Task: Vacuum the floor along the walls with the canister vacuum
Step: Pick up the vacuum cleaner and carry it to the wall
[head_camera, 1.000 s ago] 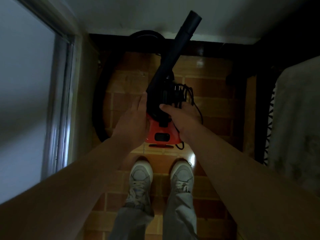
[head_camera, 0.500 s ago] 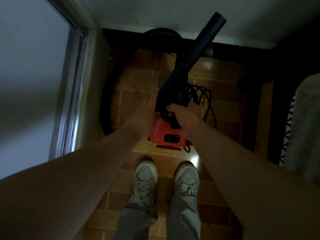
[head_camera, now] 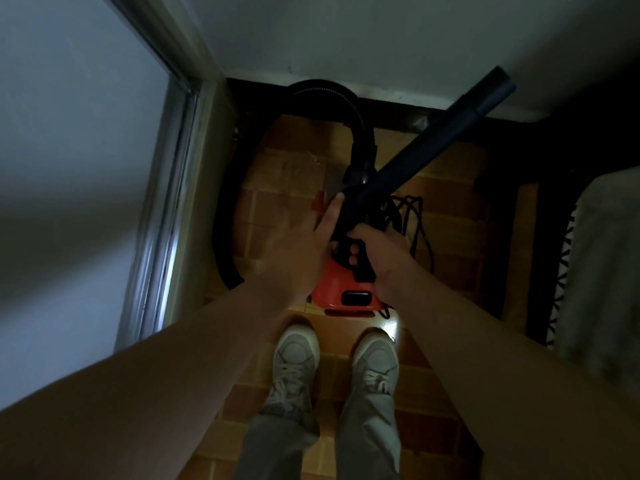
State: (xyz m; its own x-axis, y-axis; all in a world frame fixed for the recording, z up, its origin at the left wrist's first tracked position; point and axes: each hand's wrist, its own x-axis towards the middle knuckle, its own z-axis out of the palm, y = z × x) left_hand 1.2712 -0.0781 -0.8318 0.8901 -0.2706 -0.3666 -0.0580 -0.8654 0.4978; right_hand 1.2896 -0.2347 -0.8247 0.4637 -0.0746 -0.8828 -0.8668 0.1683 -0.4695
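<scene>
On the left is a big pale window with a shiny metal frame. Just to the right of it, a thick black hose lies on the brown tile floor. The hose bends round in a big loop by the far white wall and comes back toward the middle.

The left hand reaches in from the near left. Its fingers are straight and lie flat against the left side of the black top part of the vacuum. It is not wrapped round anything.

The red canister vacuum is in the middle, just past the toes of two grey shoes. It is too dark to tell if it stands on the floor or is lifted a bit.

The right hand comes in from the near right. Its fingers are curled tight round the black top part of the canister vacuum. The two hands are close together, one on each side of that black part.

A long black tube sticks up from between the hands and points to the far right, toward the wall. A thin black cord hangs in loops just right of the right hand.

Far to the right there is a pale cloth with a dark zigzag edge.
</scene>
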